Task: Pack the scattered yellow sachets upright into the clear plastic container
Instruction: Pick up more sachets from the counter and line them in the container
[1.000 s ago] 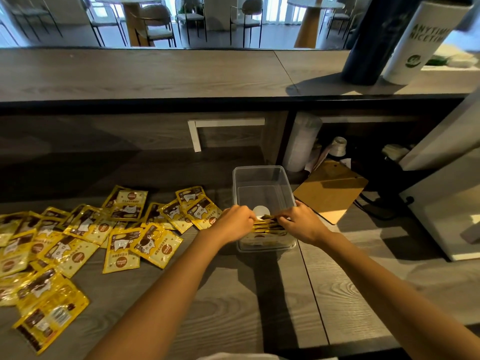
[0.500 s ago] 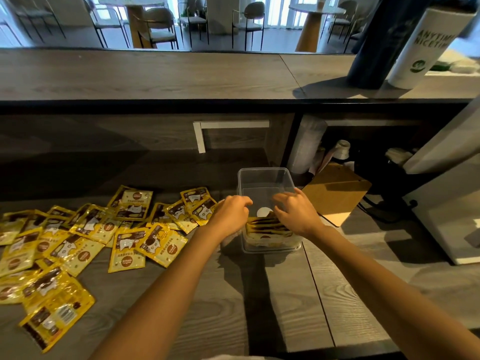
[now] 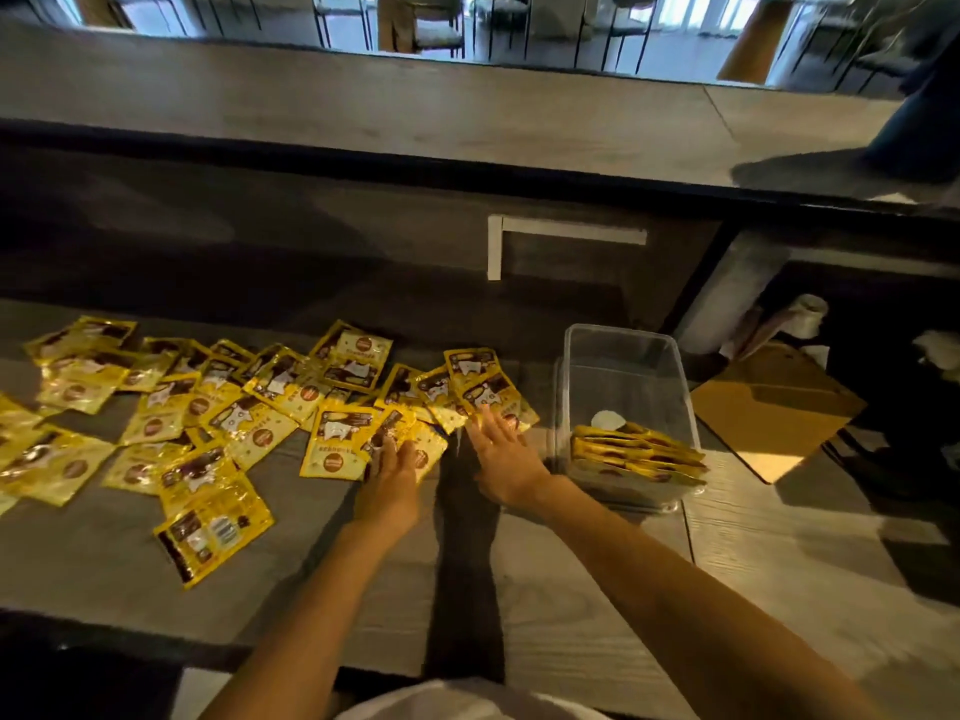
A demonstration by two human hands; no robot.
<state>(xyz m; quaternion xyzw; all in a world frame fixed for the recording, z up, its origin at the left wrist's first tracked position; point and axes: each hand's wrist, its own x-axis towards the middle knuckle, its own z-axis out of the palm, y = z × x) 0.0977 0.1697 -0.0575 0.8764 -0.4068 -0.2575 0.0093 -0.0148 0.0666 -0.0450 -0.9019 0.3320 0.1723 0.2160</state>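
Several yellow sachets (image 3: 249, 407) lie scattered flat across the left half of the grey wooden counter. The clear plastic container (image 3: 623, 356) stands to their right, with a few sachets (image 3: 636, 452) leaning on edge at its near end. My left hand (image 3: 392, 475) lies with straight fingers on a sachet at the near right edge of the pile. My right hand (image 3: 501, 452) reaches left of the container, its fingers spread flat on the sachets closest to it. Neither hand grips anything.
A brown clipboard (image 3: 774, 407) lies right of the container. A raised wooden bar top (image 3: 415, 111) runs along the back, with a dark recess under it. The counter's near edge (image 3: 130, 631) drops off at the lower left.
Both hands left the container and moved left onto the scattered sachets. The sachets they were setting in stay leaning in the container. The camera has swung left.
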